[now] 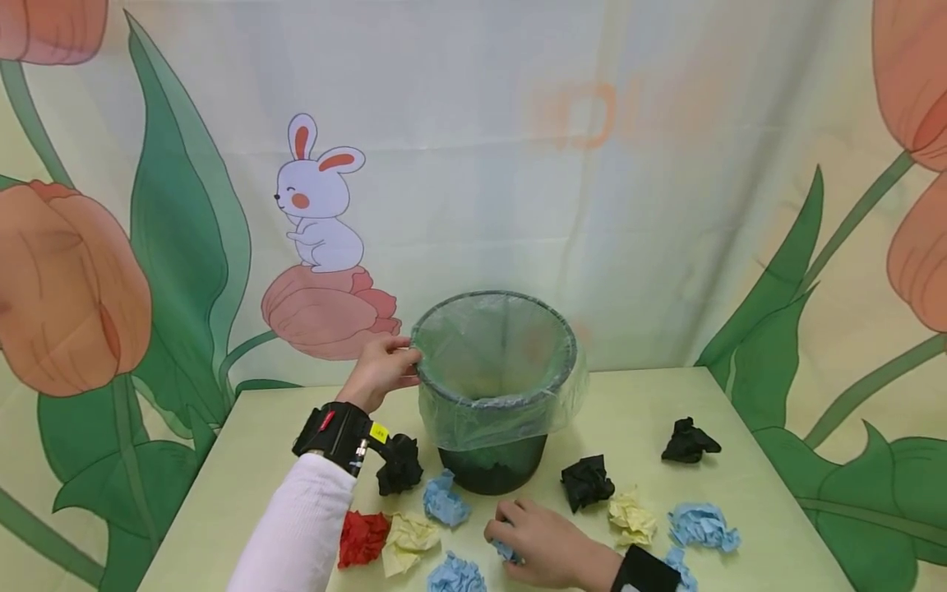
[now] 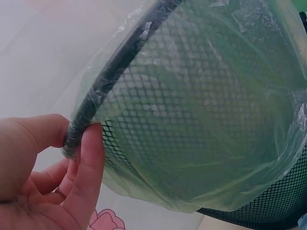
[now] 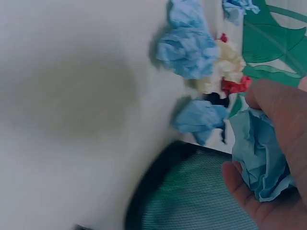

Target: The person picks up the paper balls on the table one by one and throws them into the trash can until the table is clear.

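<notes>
A person's left hand (image 1: 381, 368) pinches the rim of a round, dark wire-mesh wastebasket (image 1: 493, 473) on its left side, thumb and fingers nearly closed over the edge. The wastebasket stands on a pale yellow-green table (image 1: 592, 403), mouth up, long axis roughly upright; a thin, translucent green plastic liner (image 1: 510, 423) folds over its rim and hangs down outside. In front of the wastebasket, slightly right, the right hand (image 1: 551, 538) curls around a crumpled light-blue paper ball (image 3: 259, 155), a rounded wad with no clear long axis. The head view mostly hides that ball beneath the fingers; the right wrist view shows it cupped between thumb and fingers. The left wrist view alone makes plain the mesh weave behind the liner. Close before the wastebasket, between it and the person, lies another crumpled blue paper ball (image 1: 446, 499). Black wads (image 1: 587, 483) flank its base, red paper (image 1: 362, 538) lies front left, and yellow paper (image 1: 632, 518) front right. A tulip-and-rabbit printed backdrop (image 1: 473, 205) hangs behind the wastebasket.
</notes>
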Tool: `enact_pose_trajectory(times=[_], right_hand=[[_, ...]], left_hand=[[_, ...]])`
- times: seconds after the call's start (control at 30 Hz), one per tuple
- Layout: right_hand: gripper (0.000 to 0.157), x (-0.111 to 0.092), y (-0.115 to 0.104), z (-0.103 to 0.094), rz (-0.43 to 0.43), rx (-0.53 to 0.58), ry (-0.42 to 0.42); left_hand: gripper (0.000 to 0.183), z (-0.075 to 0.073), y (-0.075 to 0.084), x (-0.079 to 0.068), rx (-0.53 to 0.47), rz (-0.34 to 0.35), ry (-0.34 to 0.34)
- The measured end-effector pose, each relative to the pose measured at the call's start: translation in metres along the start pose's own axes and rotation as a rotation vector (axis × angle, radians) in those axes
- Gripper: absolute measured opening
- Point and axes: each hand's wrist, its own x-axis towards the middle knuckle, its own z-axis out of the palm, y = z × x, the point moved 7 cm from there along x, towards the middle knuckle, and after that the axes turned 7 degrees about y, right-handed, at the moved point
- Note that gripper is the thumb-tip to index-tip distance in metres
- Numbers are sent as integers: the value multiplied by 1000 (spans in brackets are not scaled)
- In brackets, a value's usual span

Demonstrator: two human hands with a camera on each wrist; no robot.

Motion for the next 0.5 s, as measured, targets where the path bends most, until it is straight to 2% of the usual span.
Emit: enact_pose_trajectory(times=[0.13,0.5], right_hand=[[25,8,-7,-17,-30,-18,5],[28,25,-27,-53,-103,-164,49]], left_hand=[[53,0,-2,-1,-10,-1,4],[52,-1,-1,-2,-8,0,10]])
